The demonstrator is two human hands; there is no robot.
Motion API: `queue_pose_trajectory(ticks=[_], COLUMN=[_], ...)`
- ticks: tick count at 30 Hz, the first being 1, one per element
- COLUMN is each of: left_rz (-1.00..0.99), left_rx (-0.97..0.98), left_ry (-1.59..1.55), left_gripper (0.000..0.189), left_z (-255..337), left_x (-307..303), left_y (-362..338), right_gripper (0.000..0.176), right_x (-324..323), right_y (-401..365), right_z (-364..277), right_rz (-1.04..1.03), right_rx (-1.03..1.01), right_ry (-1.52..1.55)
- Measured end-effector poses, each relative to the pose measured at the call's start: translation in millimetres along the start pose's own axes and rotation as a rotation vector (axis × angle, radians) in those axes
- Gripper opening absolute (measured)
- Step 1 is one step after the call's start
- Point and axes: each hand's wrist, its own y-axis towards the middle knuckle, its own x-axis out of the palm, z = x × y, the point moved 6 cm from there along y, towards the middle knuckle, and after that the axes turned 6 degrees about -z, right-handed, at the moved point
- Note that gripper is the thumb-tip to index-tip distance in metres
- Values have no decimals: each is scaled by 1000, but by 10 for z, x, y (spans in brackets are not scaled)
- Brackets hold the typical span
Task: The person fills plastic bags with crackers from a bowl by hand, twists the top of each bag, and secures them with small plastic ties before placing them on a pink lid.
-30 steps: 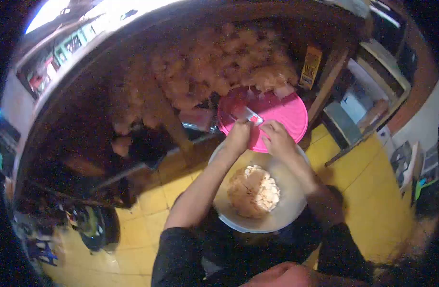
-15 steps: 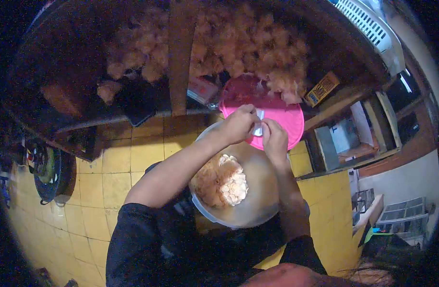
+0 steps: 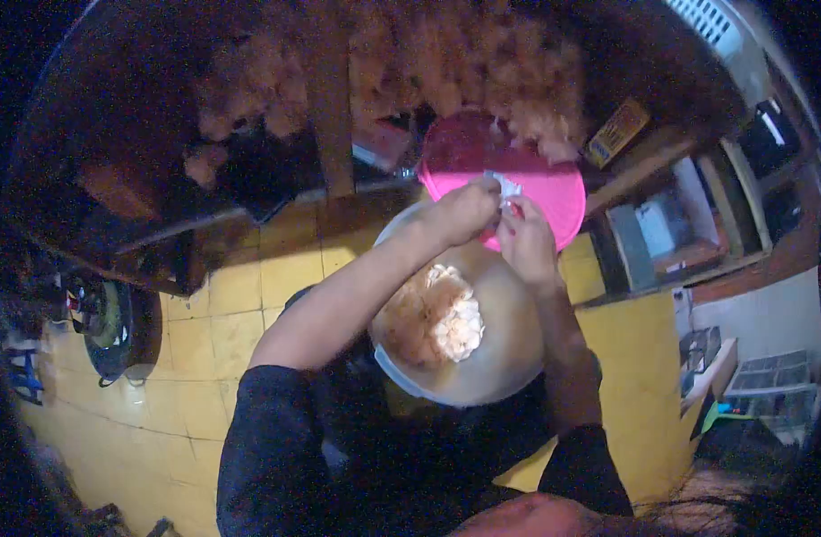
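My left hand (image 3: 469, 211) is closed, its fingers gripping one side of a small white sachet (image 3: 509, 187). Pinched close by, my right hand (image 3: 529, 240) grips the sachet's lower end, where a bit of red shows. Behind both hands is a bright pink round plastic basin or lid (image 3: 563, 199). Below my forearms, at my lap, sits a wide round bowl (image 3: 509, 358). Pale, slice-like pieces (image 3: 460, 328) lie in it beside a brown powdery heap (image 3: 415, 327). Exactly what the sachet contains is hidden.
A dark wooden table (image 3: 182, 219) carries a blurred pile of brownish lumps (image 3: 446, 63) and a yellow lettered box (image 3: 618, 132). A white slotted basket (image 3: 710, 27) stands at upper right. On the yellow tiled floor (image 3: 240, 309) to the left is a dark pan (image 3: 111, 336).
The view has shifted, so bowl and basin appear farther right and higher. My hands have turned the sachet, and red on it now shows between my fingers.
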Motion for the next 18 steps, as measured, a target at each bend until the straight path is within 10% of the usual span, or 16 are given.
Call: queue_pose_trajectory(ticks=[5,18], left_rz=[88,87], left_rx=[126,-47], left_ry=[460,471], left_gripper=[26,18], left_z=[380,-46], left_x=[-141,-352], left_y=[-128,-98], right_gripper=[17,15], right_x=[69,-530], right_y=[-40,-304], right_z=[176,521], right_rz=[-56,261], right_rx=[227,430], right_ry=[290,1396])
